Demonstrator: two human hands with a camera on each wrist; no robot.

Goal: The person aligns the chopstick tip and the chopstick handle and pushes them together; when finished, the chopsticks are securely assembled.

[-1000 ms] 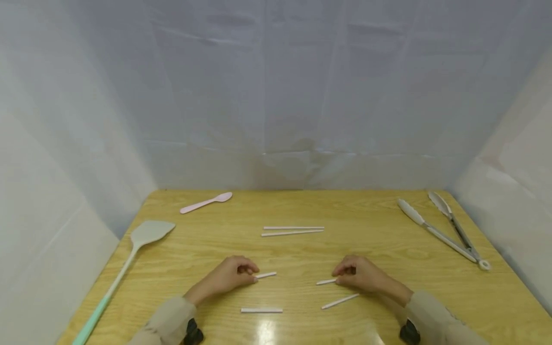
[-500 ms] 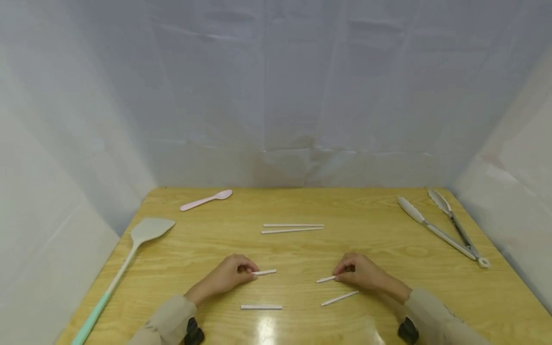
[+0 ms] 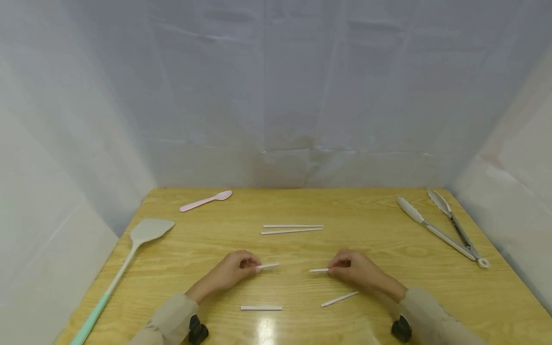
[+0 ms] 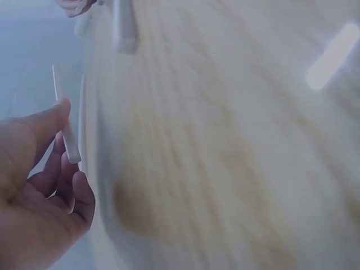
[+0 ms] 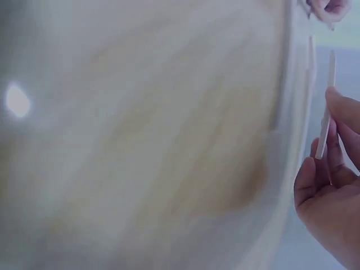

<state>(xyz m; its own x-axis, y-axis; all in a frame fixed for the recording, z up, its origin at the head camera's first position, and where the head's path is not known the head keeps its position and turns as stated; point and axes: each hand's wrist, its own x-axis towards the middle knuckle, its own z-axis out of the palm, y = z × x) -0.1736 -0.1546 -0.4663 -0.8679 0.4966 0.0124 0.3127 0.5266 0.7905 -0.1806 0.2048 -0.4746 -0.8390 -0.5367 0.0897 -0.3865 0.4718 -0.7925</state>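
My left hand (image 3: 235, 270) pinches a short white chopstick piece (image 3: 270, 265) between thumb and fingers, its free end pointing right. Opposite it, my right hand (image 3: 358, 269) pinches another short chopstick piece (image 3: 318, 270), which points left. A gap separates the two pieces. Both wrist views show the pinch: the left piece (image 4: 70, 143) and the right piece (image 5: 323, 138) stick out at both sides of the thumb. Nearer the front edge lie two more short pieces, one level (image 3: 261, 308) below the left hand and one slanted (image 3: 339, 299) below the right.
Two long white chopsticks (image 3: 291, 232) lie side by side farther back on the wooden table (image 3: 345, 211). A pink spoon (image 3: 204, 201) is at the back left. A turner (image 3: 150, 231) with a green handle lies along the left edge, and spread tongs (image 3: 446, 242) at the right.
Both hands have risen a little off the table with their chopstick pieces. They have moved slightly inward, so the gap between the pieces is narrower. The other things stay put.
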